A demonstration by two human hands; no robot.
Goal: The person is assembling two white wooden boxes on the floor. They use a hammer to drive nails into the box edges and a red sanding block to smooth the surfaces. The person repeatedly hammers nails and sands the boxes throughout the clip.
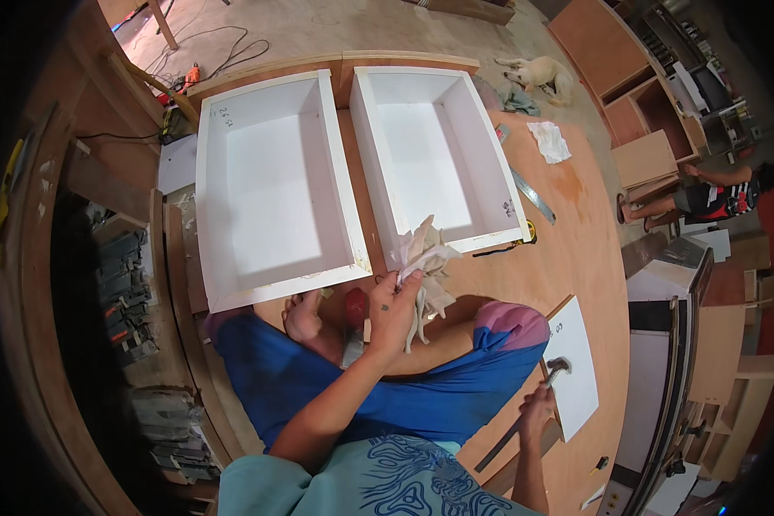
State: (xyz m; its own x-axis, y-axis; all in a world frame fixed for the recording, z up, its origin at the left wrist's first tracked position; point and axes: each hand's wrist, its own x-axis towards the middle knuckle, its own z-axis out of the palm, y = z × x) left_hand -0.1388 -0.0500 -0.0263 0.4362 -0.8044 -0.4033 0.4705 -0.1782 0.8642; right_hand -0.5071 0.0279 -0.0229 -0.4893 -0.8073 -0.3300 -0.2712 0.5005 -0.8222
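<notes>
My left hand (393,311) is closed around a bunch of crumpled, whitish, rag-like material (430,262), held over my crossed legs. Some of it overlaps the near corner of the right white drawer box (443,172). My right hand (537,408) grips the handle of a hammer (559,365), whose metal head points away from me. The hammer lies over the edge of a white panel (578,378) to my right. Beside my bare foot (303,318) is a red-topped object (356,305), partly hidden by my left forearm. A second white drawer box (275,189) stands at left.
On the plywood surface (589,258) lie a tape measure (531,231), a metal ruler (533,198) and a white rag (549,143). A dog (546,77) lies beyond it. A person (722,198) is at far right. An orange power tool (191,79) sits at far left.
</notes>
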